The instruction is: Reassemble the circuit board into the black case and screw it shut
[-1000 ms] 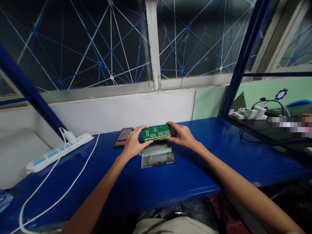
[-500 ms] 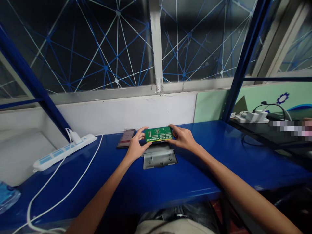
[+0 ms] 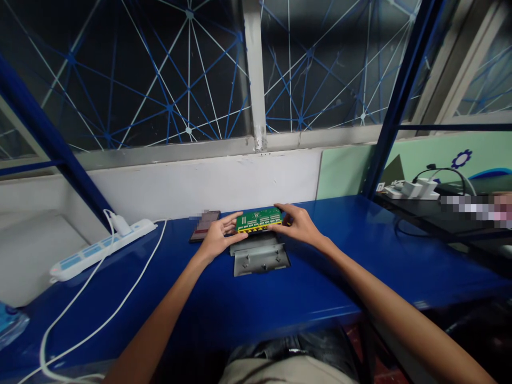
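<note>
A green circuit board (image 3: 258, 219) is held between both hands, tilted low over the far end of a grey metal bracket (image 3: 261, 255) that lies on the blue table (image 3: 240, 304). My left hand (image 3: 216, 237) grips the board's left end with thumb and fingers. My right hand (image 3: 298, 224) grips its right end, fingers laid along the edge.
A dark phone (image 3: 205, 225) lies just left of my left hand. A white power strip (image 3: 102, 248) with a plugged charger and a white cable (image 3: 100, 320) runs along the left. Chargers and cables (image 3: 416, 188) sit on the neighbouring bench at right. A white wall and window stand behind.
The board has been lowered and tipped flatter, closer to the bracket. My left fingers have stretched out along its end.
</note>
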`<act>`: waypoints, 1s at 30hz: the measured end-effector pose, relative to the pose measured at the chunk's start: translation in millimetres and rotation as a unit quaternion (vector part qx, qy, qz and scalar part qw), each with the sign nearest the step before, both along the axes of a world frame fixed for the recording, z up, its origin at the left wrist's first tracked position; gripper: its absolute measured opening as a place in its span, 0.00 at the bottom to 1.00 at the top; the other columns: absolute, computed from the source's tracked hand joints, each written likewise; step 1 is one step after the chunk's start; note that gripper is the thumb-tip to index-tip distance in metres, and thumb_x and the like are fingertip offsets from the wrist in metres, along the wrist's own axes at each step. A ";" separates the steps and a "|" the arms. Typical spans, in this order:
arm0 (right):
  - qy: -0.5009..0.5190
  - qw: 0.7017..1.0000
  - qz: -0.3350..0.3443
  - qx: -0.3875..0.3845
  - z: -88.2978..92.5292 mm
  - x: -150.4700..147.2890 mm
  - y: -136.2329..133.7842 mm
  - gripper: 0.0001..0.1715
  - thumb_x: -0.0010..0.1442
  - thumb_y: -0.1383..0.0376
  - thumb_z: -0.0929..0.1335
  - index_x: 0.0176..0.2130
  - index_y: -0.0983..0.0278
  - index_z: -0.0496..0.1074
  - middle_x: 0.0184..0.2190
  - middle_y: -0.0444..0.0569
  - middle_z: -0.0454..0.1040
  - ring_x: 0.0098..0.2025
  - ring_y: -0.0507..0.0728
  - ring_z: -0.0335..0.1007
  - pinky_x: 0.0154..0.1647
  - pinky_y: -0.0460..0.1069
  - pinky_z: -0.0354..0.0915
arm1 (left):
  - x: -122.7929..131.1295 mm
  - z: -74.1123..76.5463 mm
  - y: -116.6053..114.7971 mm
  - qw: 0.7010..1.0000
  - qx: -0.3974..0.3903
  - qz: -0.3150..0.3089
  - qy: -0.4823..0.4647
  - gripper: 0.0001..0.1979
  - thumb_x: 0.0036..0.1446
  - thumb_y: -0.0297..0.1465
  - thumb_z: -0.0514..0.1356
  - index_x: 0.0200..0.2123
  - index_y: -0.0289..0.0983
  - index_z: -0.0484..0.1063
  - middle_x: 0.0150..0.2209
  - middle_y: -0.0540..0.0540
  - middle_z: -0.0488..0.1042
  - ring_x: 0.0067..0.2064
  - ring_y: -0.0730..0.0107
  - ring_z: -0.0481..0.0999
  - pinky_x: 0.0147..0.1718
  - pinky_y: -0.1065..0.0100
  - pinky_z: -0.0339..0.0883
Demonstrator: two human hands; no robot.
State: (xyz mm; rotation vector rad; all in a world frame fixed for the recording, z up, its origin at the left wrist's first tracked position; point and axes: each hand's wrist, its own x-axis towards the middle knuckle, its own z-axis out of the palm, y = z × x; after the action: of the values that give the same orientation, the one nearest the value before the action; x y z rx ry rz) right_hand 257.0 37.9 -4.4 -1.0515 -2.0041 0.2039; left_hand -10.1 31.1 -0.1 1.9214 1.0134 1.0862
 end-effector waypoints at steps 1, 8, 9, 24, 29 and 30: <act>0.004 1.000 -0.001 -0.004 1.2 -0.7 -1.1 0.37 0.54 0.50 0.70 0.57 0.65 0.67 0.41 0.56 0.76 0.31 0.57 0.72 0.36 0.52 0.66 | -0.2 0.2 0.0 1.000 -0.002 -0.003 0.003 0.36 0.47 0.38 0.67 0.59 0.34 0.63 0.50 0.37 0.75 0.53 0.51 0.75 0.53 0.49 0.67; 0.029 0.999 -0.007 -0.034 3.3 -3.7 -4.2 0.36 0.56 0.53 0.70 0.60 0.64 0.64 0.40 0.57 0.77 0.31 0.57 0.72 0.33 0.52 0.66 | -4.8 7.1 -2.3 1.000 -0.018 -0.013 -0.003 0.36 0.46 0.36 0.68 0.59 0.34 0.65 0.50 0.38 0.76 0.52 0.51 0.75 0.52 0.51 0.68; 0.036 0.998 -0.005 -0.043 2.9 -4.1 -4.4 0.36 0.56 0.54 0.70 0.60 0.62 0.63 0.42 0.57 0.76 0.30 0.56 0.72 0.33 0.51 0.66 | -5.6 8.6 -3.2 1.000 -0.024 -0.013 -0.004 0.36 0.46 0.36 0.69 0.59 0.34 0.65 0.50 0.38 0.76 0.52 0.51 0.75 0.52 0.52 0.68; 0.144 0.971 0.094 -0.164 4.7 -4.5 -8.3 0.29 0.66 0.45 0.54 0.30 0.62 0.64 0.20 0.43 0.68 0.17 0.52 0.66 0.21 0.47 0.61 | 2.0 8.9 -5.0 0.998 -0.017 0.009 0.061 0.24 0.63 0.44 0.54 0.23 0.34 0.76 0.26 0.43 0.79 0.28 0.68 0.76 0.30 0.68 0.69; 0.137 0.969 0.099 -0.179 0.7 -5.7 -5.1 0.28 0.67 0.45 0.53 0.27 0.62 0.60 0.16 0.41 0.65 0.16 0.51 0.63 0.19 0.46 0.58 | 2.9 14.2 -9.7 0.998 -0.038 0.019 0.041 0.26 0.63 0.44 0.55 0.18 0.36 0.72 0.19 0.46 0.76 0.25 0.67 0.77 0.30 0.68 0.68; 0.142 0.967 0.103 -0.184 -0.4 -6.3 -4.4 0.28 0.67 0.46 0.54 0.26 0.61 0.60 0.16 0.41 0.65 0.16 0.51 0.62 0.19 0.46 0.57 | 2.7 14.8 -10.2 0.998 -0.043 0.021 0.034 0.26 0.62 0.44 0.55 0.17 0.36 0.71 0.17 0.47 0.75 0.25 0.67 0.78 0.30 0.69 0.68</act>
State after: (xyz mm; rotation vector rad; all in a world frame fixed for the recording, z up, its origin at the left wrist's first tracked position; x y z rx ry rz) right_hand 250.7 33.5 -4.8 -0.9689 -1.8480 0.8194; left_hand -7.4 20.9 14.7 1.8857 1.1235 0.9903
